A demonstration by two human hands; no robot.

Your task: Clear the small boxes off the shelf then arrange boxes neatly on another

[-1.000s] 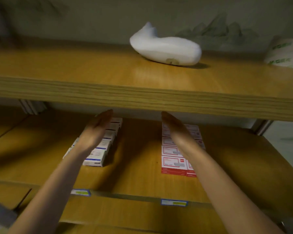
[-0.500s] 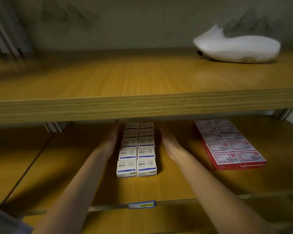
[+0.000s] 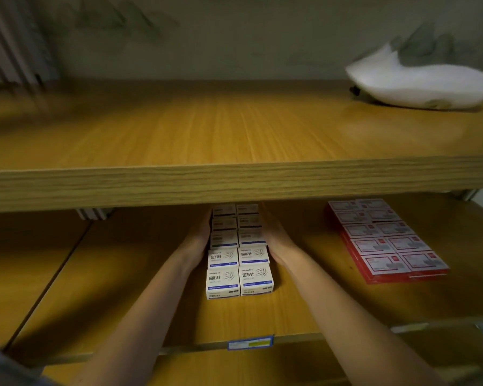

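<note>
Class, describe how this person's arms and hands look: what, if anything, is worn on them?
The left arm and right arm are bare to the picture's edge, with no sleeves, watch or bracelet. The left hand and right hand wear no gloves, and no rings show. The blue-grey cloth at the lower left may be clothing.

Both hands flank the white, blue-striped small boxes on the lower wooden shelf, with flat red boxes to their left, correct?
No: left hand and right hand do flank the white, blue-striped small boxes, but the head view shows the flat red boxes to their right.
</note>
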